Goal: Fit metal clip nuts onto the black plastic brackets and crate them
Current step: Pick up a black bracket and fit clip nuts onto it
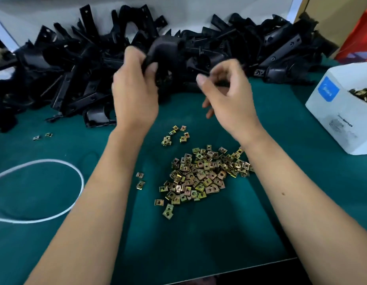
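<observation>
right now my left grip [135, 87] is curled round a black bracket [164, 48] held above the bracket pile, right grip [225, 93] beside it, fingers curled, contents unclear. it looks light, stiff and awkwardly shaped, so i'd hold its thick body; clip nuts [201, 175] lie on the bench below both grips.

Motion blur hides whatever the right hand [223, 95] fingertips pinch.

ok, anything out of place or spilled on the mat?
Mostly tidy. Two clip nuts lie alone at the left, below the bracket heap, well away from the main nut pile. A white cord loop lies loose on the green mat.
</observation>
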`<state>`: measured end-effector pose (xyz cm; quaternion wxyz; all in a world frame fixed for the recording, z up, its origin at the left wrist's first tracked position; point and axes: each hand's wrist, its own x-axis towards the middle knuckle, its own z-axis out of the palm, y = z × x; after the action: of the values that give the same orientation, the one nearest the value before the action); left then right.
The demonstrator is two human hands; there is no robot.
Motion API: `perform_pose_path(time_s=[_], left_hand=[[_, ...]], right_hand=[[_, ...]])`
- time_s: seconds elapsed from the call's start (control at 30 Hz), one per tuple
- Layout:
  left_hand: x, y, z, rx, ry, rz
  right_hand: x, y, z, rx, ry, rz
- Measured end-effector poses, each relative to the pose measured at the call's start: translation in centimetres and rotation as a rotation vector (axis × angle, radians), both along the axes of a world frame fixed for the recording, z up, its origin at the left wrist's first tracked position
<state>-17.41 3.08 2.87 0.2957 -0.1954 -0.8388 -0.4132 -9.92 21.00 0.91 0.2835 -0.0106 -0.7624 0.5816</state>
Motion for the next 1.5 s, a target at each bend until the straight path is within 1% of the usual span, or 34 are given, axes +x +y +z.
perform_pose_path(time_s=[0.03,0.1,0.13,0.17,0.2,0.23,0.3,0.37,0.47,0.57,0.6,0.77,0.87,0.9,1.0,1.03,1.13,1.2,1.27,1.5], left_hand=[[-0.1,-1.0,-0.3,0.101,-0.116,-0.033],[-0.1,-3.0,-1.0,0.324,-0.409,-0.162],[-0.1,-3.8,-1.3,0.371,-0.554,-0.227],[0.1,-4.6,-1.9,0.351,-0.669,-0.280],[0.5,-5.2,-2.6,0.316,-0.755,-0.331],[0.9,-5.6,-3.3,0.300,-0.819,-0.384],[1.8,-6.2,-4.5,0.329,-0.944,-0.490],[2.4,-6.2,-5.1,0.304,-1.034,-0.599],[2.5,-5.9,-5.2,0.254,-1.022,-0.707],[2.6,-5.1,-5.2,0.256,-0.970,-0.740],[2.7,-4.9,-5.4,0.259,-0.955,-0.742],[2.3,-4.8,-6.0,0.307,-0.899,-0.746],[2.0,-5.0,-6.0,0.350,-0.906,-0.774],[2.0,-5.1,-6.0,0.359,-0.912,-0.784],[2.1,-5.1,-6.2,0.393,-0.931,-0.799],[2.0,-5.1,-6.2,0.412,-0.934,-0.800],[1.9,-5.2,-6.3,0.468,-0.949,-0.814],[1.9,-5.3,-6.3,0.486,-0.970,-0.823],[2.0,-5.3,-6.3,0.488,-0.976,-0.830],[2.4,-5.1,-6.2,0.364,-0.889,-0.755]], right_hand=[[0.1,0.5,-0.5,0.203,-0.109,0.045],[0.3,1.1,-1.4,0.650,-0.362,0.234],[0.5,1.1,-1.6,0.789,-0.466,0.324],[0.7,0.9,-1.7,0.843,-0.536,0.389],[0.9,0.8,-1.7,0.864,-0.563,0.416],[1.0,0.7,-1.7,0.873,-0.566,0.426],[1.0,0.4,-1.8,0.871,-0.573,0.448],[1.2,0.2,-2.2,0.832,-0.563,0.436],[1.4,-0.2,-2.8,0.732,-0.418,0.297],[1.2,-0.6,-3.5,0.435,-0.313,0.198],[1.1,-0.7,-3.7,0.395,-0.295,0.173],[0.8,-0.9,-4.5,0.330,-0.296,0.112],[0.8,-1.2,-4.3,0.331,-0.242,0.067],[0.8,-1.4,-4.2,0.276,-0.216,0.062],[1.1,-2.2,-3.8,-0.129,-0.204,0.159],[1.3,-2.4,-3.6,-0.230,-0.206,0.200],[1.6,-2.8,-3.3,-0.383,-0.226,0.259],[1.7,-2.9,-3.2,-0.427,-0.243,0.281],[1.7,-3.0,-3.2,-0.415,-0.254,0.294],[1.6,-2.7,-3.2,-0.360,-0.258,0.307]])
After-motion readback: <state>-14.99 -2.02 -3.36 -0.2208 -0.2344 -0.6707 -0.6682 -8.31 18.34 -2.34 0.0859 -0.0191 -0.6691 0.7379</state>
